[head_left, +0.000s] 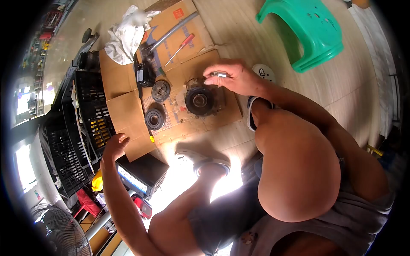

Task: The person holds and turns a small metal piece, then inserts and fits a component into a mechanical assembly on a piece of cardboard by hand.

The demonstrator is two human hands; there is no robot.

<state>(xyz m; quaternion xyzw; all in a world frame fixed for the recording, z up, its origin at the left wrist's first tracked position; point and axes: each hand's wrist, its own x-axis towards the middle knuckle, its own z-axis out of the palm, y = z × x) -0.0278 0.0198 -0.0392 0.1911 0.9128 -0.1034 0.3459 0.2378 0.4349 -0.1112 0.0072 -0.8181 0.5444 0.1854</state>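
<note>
My right hand (235,77) is closed on a small silver metal cylinder (220,74) that looks like a socket. Just below it, a round black machine part (199,101) with a hollow centre lies on flattened cardboard (128,117). Two smaller round parts are left of that: a dark disc (161,91) and a grooved black pulley (155,119). My left hand (115,146) hovers by the cardboard's left edge, fingers loosely bent and apart, holding nothing. Farther up the cardboard lie a red-handled screwdriver (186,41) and a long grey-handled tool (174,30).
A white cloth (128,36) and a black tool (144,74) lie at the cardboard's upper left. Black plastic crates (92,111) line the left side. Beside my left forearm is a black box (145,170). A green stool (316,34) stands upper right; a fan (60,230) is lower left.
</note>
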